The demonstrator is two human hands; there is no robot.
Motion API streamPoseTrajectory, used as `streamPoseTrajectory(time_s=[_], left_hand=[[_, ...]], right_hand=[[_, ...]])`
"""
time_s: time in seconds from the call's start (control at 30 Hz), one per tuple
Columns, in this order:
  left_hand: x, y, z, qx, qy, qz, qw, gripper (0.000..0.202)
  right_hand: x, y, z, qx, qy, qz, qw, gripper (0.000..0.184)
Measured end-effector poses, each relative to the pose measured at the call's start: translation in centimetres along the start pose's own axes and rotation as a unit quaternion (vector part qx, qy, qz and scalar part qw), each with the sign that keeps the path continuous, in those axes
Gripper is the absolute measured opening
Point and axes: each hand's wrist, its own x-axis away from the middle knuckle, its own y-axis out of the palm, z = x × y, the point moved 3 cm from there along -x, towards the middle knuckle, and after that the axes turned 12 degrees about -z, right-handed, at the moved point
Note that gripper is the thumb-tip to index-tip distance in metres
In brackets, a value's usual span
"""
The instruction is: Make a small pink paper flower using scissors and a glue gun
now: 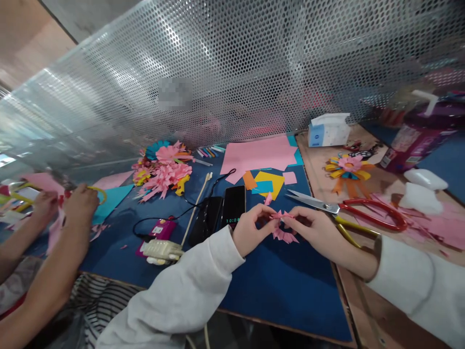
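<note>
Between both hands, over the blue table top [290, 286], is a pink folded-paper flower [285, 236] with pointed petals. My left hand [257, 227] pinches its left side between thumb and fingertips. From the other side my right hand [312, 228] pinches it too, thumb at the centre. Just beyond the left fingers lies a small pink paper piece [268, 199]. Scissors with red handles [376, 213] lie beside my right hand, and a yellow-handled pair [350, 232] is partly hidden under that wrist. A phone [233, 206] lies left of my hands.
Pink sheets [259, 152] and yellow paper [276, 183] lie ahead. Left are a heap of paper flowers [165, 172], a glue gun [182, 185] and a power strip [162, 250]. A co-worker's hands [80, 206] cut paper at far left. Right stand a tissue pack [329, 131] and a purple cup [417, 138].
</note>
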Motion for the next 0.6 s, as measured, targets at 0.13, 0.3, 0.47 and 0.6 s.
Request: streamPoseTrajectory(time_s=[0.13,0.3,0.47,0.6], left_hand=[[0.1,-0.5,0.1,-0.016,0.003,0.017,1.0,0.022],[0.2,-2.5,1.0,-0.142,-0.014,-0.025,0.989,0.022],[0.5,-4.5,1.3,-0.284,0.073,-0.214,0.932,0.024],[0.4,-5.1,0.0,-0.338,0.107,-0.267,0.896,0.022]], right_hand=[[-0.2,-0.2,0.0,-0.033,0.026,0.013,0.999,0.032],[-0.1,-0.3,-0.2,-0.041,0.063,0.026,0.997,0.035],[-0.1,-0.4,0.3,-0.056,0.086,0.036,0.994,0.036],[-0.1,-0.4,0.4,-0.056,0.082,0.045,0.994,0.036]])
